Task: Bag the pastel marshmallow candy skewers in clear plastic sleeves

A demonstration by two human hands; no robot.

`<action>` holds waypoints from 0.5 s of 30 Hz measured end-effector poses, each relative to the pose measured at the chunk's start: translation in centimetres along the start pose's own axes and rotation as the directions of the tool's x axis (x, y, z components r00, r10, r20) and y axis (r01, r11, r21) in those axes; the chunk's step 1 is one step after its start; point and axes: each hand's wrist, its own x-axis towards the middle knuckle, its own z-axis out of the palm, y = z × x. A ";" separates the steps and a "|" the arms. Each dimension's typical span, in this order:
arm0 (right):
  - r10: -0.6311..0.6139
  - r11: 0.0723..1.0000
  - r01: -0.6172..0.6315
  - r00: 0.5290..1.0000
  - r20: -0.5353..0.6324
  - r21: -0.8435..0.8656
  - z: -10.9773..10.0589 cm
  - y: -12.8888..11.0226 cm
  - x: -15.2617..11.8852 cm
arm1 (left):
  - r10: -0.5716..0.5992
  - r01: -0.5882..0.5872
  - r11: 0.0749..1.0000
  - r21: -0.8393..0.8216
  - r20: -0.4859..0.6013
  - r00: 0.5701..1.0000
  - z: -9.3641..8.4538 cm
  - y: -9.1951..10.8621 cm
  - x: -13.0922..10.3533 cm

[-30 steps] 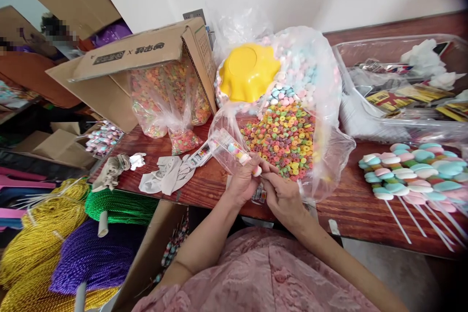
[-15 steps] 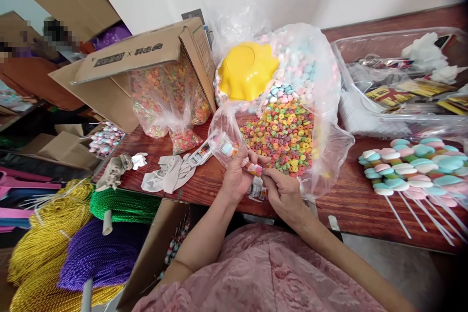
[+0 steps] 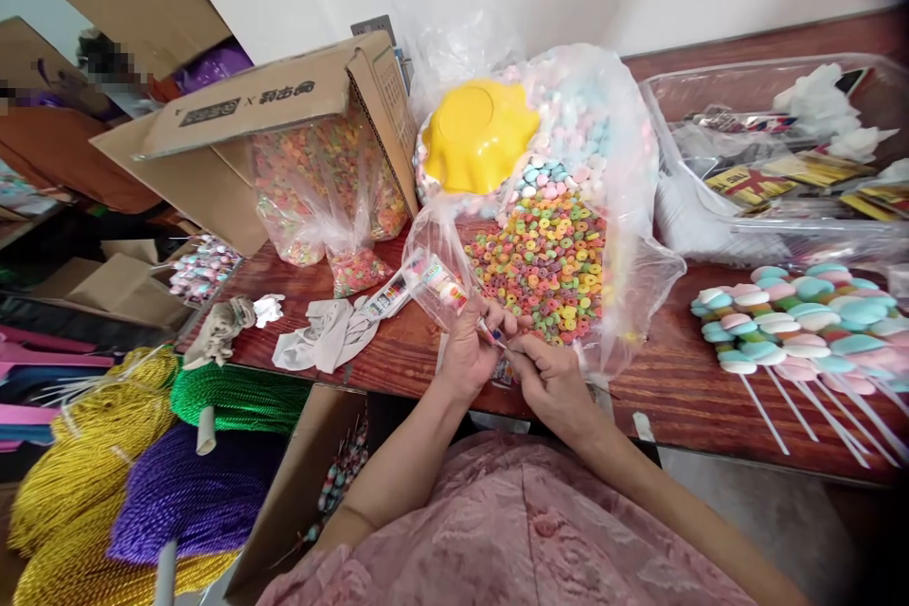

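My left hand point(image 3: 469, 355) is closed around a candy skewer in a printed clear wrapper point(image 3: 441, 284), whose upper end sticks out past my fingers to the upper left. My right hand point(image 3: 548, 383) pinches at the lower end of the same wrapped skewer. What lies between its fingertips is too small to make out. Just beyond both hands, gummy rings point(image 3: 546, 270) fill an opened clear bag. Behind them is a large bag of pastel marshmallows point(image 3: 582, 133) with an upturned yellow bowl point(image 3: 479, 137) on top. Another printed wrapper point(image 3: 503, 371) lies partly hidden beneath my hands.
Finished-looking candy skewers point(image 3: 802, 322) lie at the table's right, below a clear bin point(image 3: 710, 241) of wrappers. Left stands a cardboard box point(image 3: 383, 114) with bagged gummies point(image 3: 312, 180). Grey gloves point(image 3: 330, 336) lie nearer. Gold, purple and green cord bundles point(image 3: 195, 492) sit lower left.
Both hands stay together. The wrapped skewer has shifted in my left hand, and more of its upper end shows. The whole view has moved slightly.
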 end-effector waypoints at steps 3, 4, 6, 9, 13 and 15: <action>-0.020 1.000 0.019 0.997 -0.075 -0.013 0.8 -0.6 0.2 | 0.018 -0.018 1.000 0.017 0.016 1.000 0.7 -0.8 -0.4; -0.027 1.000 0.025 0.996 -0.090 -0.018 1.1 -0.7 0.3 | 0.025 -0.025 0.999 0.025 0.015 1.000 0.8 -1.0 -0.5; -0.063 0.998 0.059 0.991 -0.120 -0.032 1.7 -0.8 0.4 | 0.011 -0.012 0.999 0.051 0.019 1.000 1.0 -1.3 -0.5; -0.129 0.991 0.123 0.982 -0.138 -0.051 2.0 -0.8 0.5 | -0.042 0.041 0.996 0.074 0.011 0.999 0.9 -1.3 -0.4; -0.274 0.960 0.274 0.962 0.016 -0.062 -0.5 0.1 0.7 | -0.120 0.109 0.980 0.165 0.056 0.991 0.1 -0.2 -0.3; -0.384 0.911 0.377 0.923 -0.008 -0.168 -2.8 0.8 1.2 | -0.239 0.201 0.950 0.239 0.141 0.961 -0.2 0.7 -0.7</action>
